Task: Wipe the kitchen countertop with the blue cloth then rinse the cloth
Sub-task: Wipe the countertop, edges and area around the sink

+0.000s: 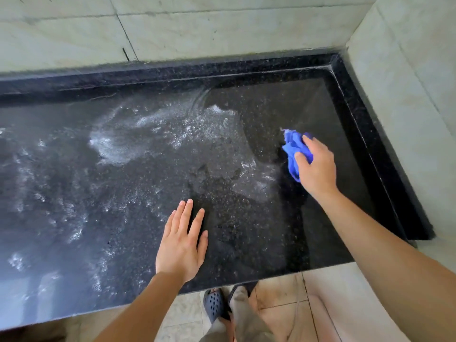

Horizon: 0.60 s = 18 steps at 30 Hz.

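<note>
The small blue cloth (292, 144) is bunched up and held in the right hand (318, 166), whose grip is clamped around it. The cloth seems to be pressed on the black speckled stone desk (246, 230), at the far right, near the raised black edge. The left hand (181, 245) is laid flat on the near middle of the desk. Its grip is apart and nothing is held in it.

The wiping is judged to be partly done. The right part of the desk, around the cloth, is seen dark and free of smears. White soapy smears (153, 134) are spread over the middle and the left, so that part is judged to be left to wipe. The rinse is not yet done, and no tap or sink is seen.

No brand, label or writing can be read, not on the cloth, the pale wall tiles (222, 25), or the dark clog shoe (214, 304) on the floor.
</note>
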{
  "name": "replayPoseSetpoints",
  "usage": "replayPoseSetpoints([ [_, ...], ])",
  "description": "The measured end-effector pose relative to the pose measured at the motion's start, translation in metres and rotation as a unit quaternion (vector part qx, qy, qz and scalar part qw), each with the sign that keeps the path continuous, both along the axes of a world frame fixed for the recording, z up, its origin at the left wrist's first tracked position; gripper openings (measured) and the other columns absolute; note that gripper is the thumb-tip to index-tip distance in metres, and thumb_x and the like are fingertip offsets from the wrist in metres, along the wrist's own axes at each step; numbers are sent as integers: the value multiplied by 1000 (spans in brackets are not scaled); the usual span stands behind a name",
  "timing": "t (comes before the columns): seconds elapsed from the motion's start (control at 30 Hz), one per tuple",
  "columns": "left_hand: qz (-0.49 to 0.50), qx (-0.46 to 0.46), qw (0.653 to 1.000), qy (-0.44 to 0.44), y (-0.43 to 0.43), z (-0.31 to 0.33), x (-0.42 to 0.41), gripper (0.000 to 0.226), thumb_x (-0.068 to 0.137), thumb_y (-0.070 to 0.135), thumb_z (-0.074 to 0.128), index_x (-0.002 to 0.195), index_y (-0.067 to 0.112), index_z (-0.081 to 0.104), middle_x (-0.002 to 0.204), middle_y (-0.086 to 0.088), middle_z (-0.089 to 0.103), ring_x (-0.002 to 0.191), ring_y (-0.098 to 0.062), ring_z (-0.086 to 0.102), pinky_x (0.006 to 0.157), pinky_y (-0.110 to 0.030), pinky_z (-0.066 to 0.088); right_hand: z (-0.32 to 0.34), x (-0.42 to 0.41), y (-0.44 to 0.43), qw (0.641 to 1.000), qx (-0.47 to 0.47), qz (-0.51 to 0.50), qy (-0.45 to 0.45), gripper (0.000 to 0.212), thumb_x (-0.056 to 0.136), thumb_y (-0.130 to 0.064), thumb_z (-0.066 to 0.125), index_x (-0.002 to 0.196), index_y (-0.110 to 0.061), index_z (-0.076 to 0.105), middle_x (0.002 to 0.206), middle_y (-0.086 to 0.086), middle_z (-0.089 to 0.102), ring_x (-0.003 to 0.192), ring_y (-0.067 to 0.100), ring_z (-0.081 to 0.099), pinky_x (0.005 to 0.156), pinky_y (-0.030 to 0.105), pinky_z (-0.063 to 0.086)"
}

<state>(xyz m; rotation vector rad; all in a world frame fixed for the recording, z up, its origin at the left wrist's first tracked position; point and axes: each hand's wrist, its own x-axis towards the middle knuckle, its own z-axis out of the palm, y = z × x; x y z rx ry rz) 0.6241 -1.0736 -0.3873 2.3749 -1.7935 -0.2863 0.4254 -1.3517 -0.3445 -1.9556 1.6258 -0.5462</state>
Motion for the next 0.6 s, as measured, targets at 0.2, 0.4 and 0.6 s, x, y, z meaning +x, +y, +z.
replayPoseSetpoints([
  [0.2, 4, -4, 1000, -2, 1, -4, 1, 50, 100, 35, 33, 139, 8, 47, 153, -18, 33, 144, -33, 25, 115, -46, 24, -45, 40, 76, 976, -133, 85, 151, 34, 92, -27, 53, 125, -18, 61, 145, 9, 45, 131, 32, 42, 98, 47, 38],
  [0.4, 0, 10, 1000, -2, 0, 0, 0, 51, 98, 36, 35, 136, 7, 52, 150, -19, 37, 141, -34, 31, 112, -46, 27, -13, 44, 148, 945, 54, 321, -27, 39, 73, -6, 57, 107, -20, 70, 124, -2, 60, 108, 20, 54, 86, 34, 50],
  [0.6, 27, -31, 998, 38, -11, 13, 19, 41, 94, 32, 41, 115, 7, 66, 132, -15, 57, 122, -34, 53, 96, -46, 48, 15, 50, -4, 986, 101, 103, -85, 52, 77, -18, 46, 126, -27, 60, 125, 0, 58, 102, 13, 55, 91, 25, 39],
])
